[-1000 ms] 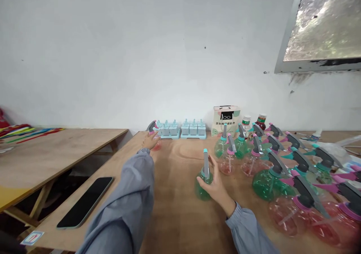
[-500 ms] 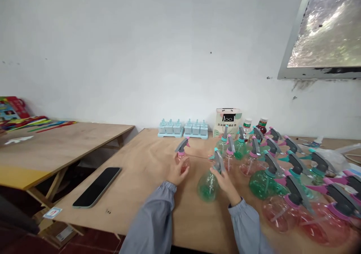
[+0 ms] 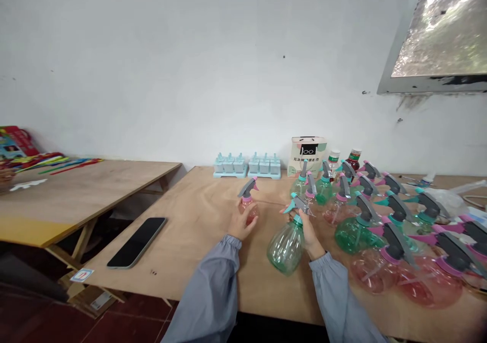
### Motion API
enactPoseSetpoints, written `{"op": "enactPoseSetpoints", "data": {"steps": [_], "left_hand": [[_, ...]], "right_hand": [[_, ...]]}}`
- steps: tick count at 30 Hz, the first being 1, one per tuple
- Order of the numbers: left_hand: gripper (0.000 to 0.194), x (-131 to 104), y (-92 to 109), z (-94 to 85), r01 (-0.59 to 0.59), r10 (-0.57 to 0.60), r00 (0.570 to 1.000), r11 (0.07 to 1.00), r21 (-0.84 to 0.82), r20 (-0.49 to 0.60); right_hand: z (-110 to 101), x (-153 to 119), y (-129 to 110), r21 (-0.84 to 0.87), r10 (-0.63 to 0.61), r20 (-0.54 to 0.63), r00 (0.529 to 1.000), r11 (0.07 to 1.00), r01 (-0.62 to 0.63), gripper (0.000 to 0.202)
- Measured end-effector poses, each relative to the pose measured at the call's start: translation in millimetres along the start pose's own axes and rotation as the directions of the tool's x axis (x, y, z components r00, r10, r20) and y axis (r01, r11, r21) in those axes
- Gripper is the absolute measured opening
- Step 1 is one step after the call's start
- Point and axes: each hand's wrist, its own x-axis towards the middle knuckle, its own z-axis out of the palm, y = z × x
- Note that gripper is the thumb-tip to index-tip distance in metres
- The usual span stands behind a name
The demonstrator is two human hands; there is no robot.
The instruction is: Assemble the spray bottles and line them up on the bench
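My left hand is closed round the clear pink body of a spray bottle with a grey and pink head. In my right hand is a green spray bottle, gripped at its grey and teal head and tilted, its rounded body hanging to the left. Just beyond and to the right stand several more spray bottles, among them a green one and a large pink one.
Two light-blue mould trays and a paper bag stand by the wall. A black phone lies at the left. A second table holds coloured strips; part of another person's hand shows there.
The green bottle in my right hand has tilted, its head now leaning left and its body further right. My left hand still holds the pink bottle. The camera view has shifted slightly.
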Motion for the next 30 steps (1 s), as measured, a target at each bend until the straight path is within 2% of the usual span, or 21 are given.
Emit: {"op": "enactPoseSetpoints", "data": {"steps": [4,9,14,19,24,30], "left_hand": [[0.049,0.6,0.5,-1.2,0.013,-0.013,1.0,1.0,-0.001,0.019],[0.049,0.5,-0.9,-2.4,0.003,-0.003,1.0,1.0,0.003,0.022],[0.05,0.1,-1.9,-1.7,0.008,-0.008,0.999,1.0,-0.002,0.037],[0.049,0.3,-1.3,-0.1,0.008,-0.008,1.0,1.0,0.004,0.015],[0.049,0.8,-0.5,-1.2,0.007,-0.007,1.0,1.0,0.007,0.014],[0.05,1.5,0.1,-2.6,0.016,-0.017,0.999,1.0,0.019,0.028]], "right_hand": [[7.8,-4.4,-3.3,0.036,0.045,0.083,0.996,0.998,-0.048,0.051],[18.7,-16.4,-3.5,0.076,0.034,0.081,0.996,0.996,-0.04,0.055],[21.1,-22.0,-6.5,0.118,0.035,0.181,0.983,0.991,-0.057,0.052],[16.2,-19.0,-12.2,0.118,0.023,0.093,0.995,0.992,-0.034,0.05],[14.8,-16.6,-7.7,0.133,0.056,0.162,0.985,0.988,-0.078,0.047],[12.6,-14.9,0.9,0.106,-0.018,-0.03,0.999,0.994,0.021,0.038]]}}
